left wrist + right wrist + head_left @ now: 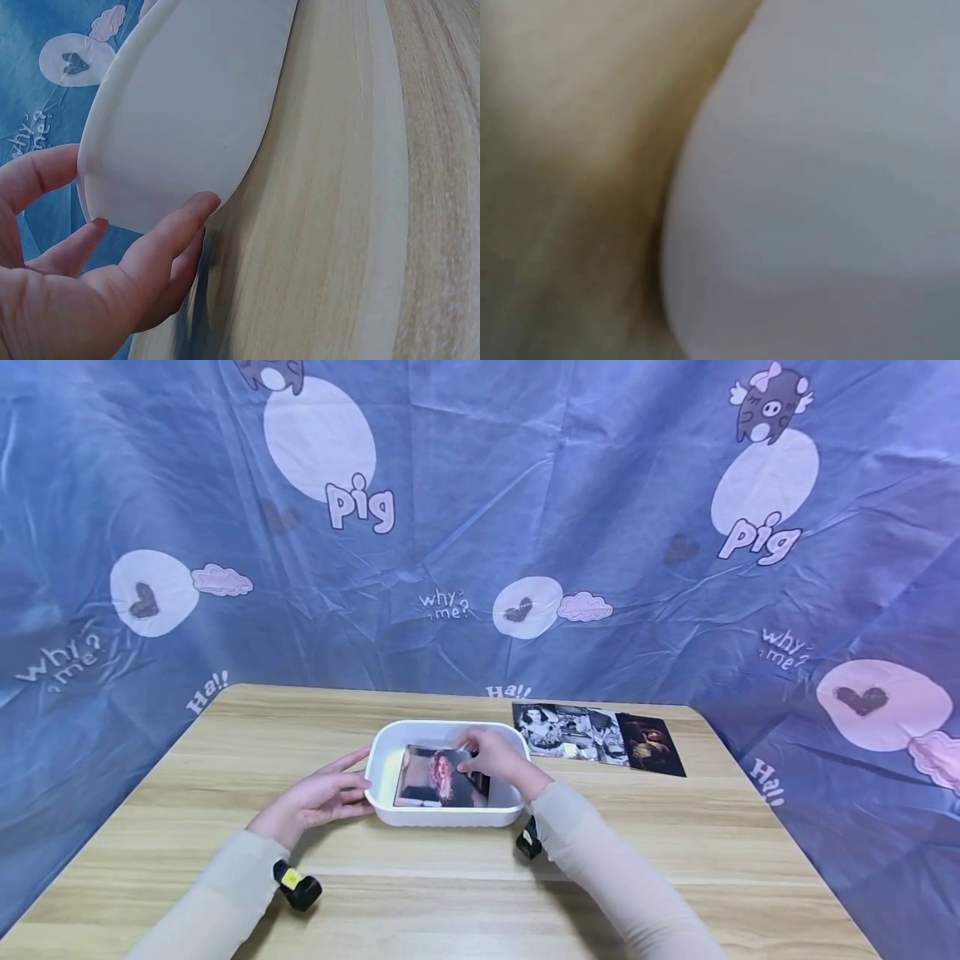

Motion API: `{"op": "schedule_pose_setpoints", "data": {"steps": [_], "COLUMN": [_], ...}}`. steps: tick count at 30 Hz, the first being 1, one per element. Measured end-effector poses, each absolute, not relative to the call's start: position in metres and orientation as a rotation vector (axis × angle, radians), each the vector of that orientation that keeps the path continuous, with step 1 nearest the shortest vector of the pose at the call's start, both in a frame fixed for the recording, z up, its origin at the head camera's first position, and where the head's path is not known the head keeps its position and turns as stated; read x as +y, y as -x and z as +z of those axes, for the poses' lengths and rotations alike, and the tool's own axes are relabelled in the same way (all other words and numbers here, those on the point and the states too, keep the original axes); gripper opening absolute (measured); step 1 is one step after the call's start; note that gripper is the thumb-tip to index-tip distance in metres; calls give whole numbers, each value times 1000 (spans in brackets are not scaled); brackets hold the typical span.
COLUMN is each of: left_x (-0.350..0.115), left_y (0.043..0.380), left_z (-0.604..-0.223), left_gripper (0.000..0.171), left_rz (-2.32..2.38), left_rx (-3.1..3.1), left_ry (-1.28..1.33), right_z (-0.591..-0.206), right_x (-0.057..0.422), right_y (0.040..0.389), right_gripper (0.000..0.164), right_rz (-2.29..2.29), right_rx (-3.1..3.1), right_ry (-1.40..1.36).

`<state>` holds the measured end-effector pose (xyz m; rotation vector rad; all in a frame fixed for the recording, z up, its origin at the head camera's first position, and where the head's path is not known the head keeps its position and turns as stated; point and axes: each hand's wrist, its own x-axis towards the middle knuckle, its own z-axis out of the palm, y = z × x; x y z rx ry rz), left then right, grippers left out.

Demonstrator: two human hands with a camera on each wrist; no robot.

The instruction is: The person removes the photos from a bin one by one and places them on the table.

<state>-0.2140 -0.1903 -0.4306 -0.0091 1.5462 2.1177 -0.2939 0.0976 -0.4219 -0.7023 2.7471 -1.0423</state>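
Observation:
A white rectangular tub (448,817) stands on the table, with a glossy photo print (429,783) inside that shows a figure in red. My left hand (326,797) holds the tub's left end. In the left wrist view, its fingers spread from the rim down the outer wall of the tub (180,112). Reaching over the right side of the tub, my right hand (495,757) pinches the photo print near its upper right. The right wrist view is blurred and shows the tub's wall (817,195) but no fingers. Whether more prints lie beneath is hidden.
Behind and right of the tub, black-and-white prints (558,731) lie side by side with a dark painting print (651,745). The wooden table (420,893) ends at a blue patterned curtain (465,527). A small black camera (300,890) sits on the left wrist.

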Motion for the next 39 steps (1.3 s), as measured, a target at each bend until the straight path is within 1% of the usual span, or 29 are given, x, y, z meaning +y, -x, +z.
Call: {"op": "schedule_pose_setpoints", "data": {"steps": [8, 15, 22, 28, 35, 39], "left_x": [-190, -192, -192, -192, -192, -193], "left_y": [215, 217, 218, 219, 220, 221], "left_z": [-429, -430, -430, -429, -429, -429], "left_gripper": [86, 85, 85, 84, 83, 83], "left_rz": [2110, 2110, 2101, 2099, 2094, 2096], "left_rx": [1547, 1559, 1568, 1586, 1596, 1592], "left_ry": [-3, 15, 36, 48, 42, 41], "right_z": [-410, -393, -383, -374, -372, -373], "right_x": [103, 112, 127, 150, 189, 214], "right_y": [299, 300, 299, 295, 291, 284], "right_gripper": [24, 26, 29, 32, 26, 24], "right_rz": [-986, -1230, -1421, -1599, -1782, -1868], "right_rx": [2671, 2502, 2492, 2469, 2429, 2374], "right_ry": [745, 553, 394, 310, 131, 84]}}
